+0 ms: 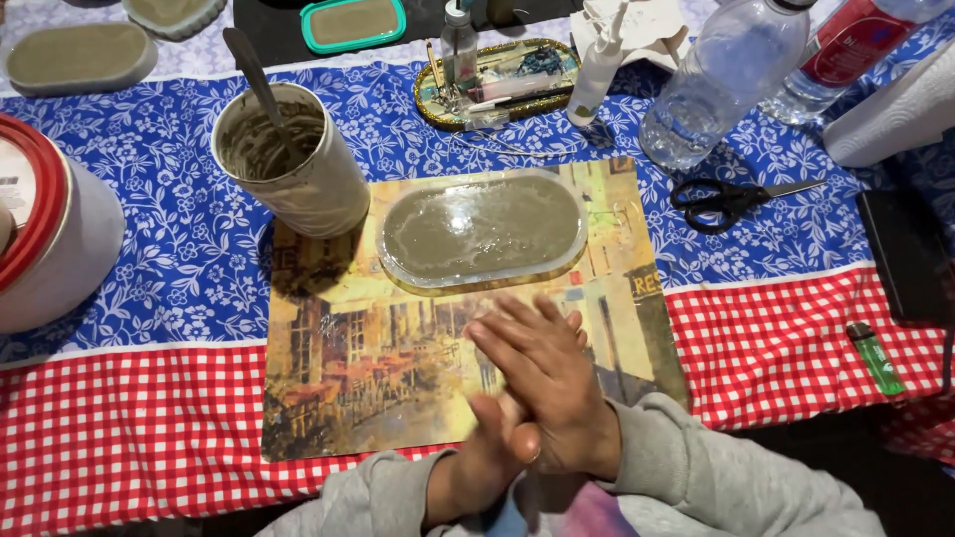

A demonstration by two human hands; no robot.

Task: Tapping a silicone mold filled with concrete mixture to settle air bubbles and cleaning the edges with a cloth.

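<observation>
Both hands pressed palm to palm over the near half of the mat (398, 378), holding nothing. Right hand (547, 388) on top, fingers straight, close together, aimed up and left toward the mould (482, 231). Left hand (492, 447) underneath, mostly hidden; only thumb and wrist showing, so finger state there impossible to tell for sure, though apparently flat against the right palm.

Mould lying directly beyond the fingertips, apart from them, on the far half of the mat. Oval, clear-rimmed, filled level with wet grey mix. Long axis running left to right, across the line of the fingers. Right hand nearer, its fingertips just short of the near rim; left further back.

Cup (290, 159) with grey mix and a spoon (261, 88) standing in it, at the mat's far left corner, just beside the mould's left end. Scissors (736, 199) to the right on the cloth (149, 249), well apart. Bottle (721, 85) beyond those. Lighter (875, 358) at the right edge. More filled moulds (80, 58) along the far side.
</observation>
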